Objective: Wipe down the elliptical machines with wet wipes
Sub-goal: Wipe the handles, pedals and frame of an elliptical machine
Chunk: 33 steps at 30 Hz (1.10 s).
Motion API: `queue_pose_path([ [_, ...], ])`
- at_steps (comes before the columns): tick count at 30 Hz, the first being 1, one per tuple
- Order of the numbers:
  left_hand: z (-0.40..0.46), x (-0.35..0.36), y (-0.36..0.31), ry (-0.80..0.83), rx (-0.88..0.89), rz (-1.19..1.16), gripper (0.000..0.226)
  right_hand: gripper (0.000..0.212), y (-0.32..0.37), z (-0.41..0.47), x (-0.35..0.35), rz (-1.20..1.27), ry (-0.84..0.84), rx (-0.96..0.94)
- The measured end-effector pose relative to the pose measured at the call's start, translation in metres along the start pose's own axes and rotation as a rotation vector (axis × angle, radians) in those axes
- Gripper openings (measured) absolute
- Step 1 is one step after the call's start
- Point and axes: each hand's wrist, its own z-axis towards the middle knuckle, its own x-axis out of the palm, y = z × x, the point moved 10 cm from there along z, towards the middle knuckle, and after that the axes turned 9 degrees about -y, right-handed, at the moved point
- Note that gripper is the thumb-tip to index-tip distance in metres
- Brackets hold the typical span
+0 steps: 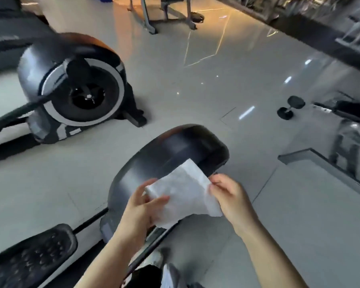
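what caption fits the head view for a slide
Both hands, left hand and right hand, spread a wet wipe above an elliptical's flywheel cover.

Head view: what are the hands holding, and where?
A white wet wipe: left hand grips its left edge, right hand pinches its right edge.

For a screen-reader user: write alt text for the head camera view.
Two hands, left hand and right hand, hold a white wet wipe spread between them above the dark flywheel cover of an elliptical machine. A second elliptical stands to the left on the grey floor, and a dumbbell lies to the right.
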Motion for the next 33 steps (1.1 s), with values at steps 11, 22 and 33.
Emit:
queue_pose_path([
  [11,0.089,0.194,0.005,0.445,-0.091,0.339,0.031,0.022,-0.064,0.1,-0.147,-0.011,-0.34,0.121],
  [22,0.184,0.432,0.085,0.078,-0.196,0.22,0.018,0.025,-0.094,0.288,-0.311,-0.068,-0.383,-0.377],
  [33,0.253,0.624,0.05,-0.021,-0.121,0.081,0.042,0.037,-0.128,0.442,-0.364,-0.144,0.073,-0.571],
])
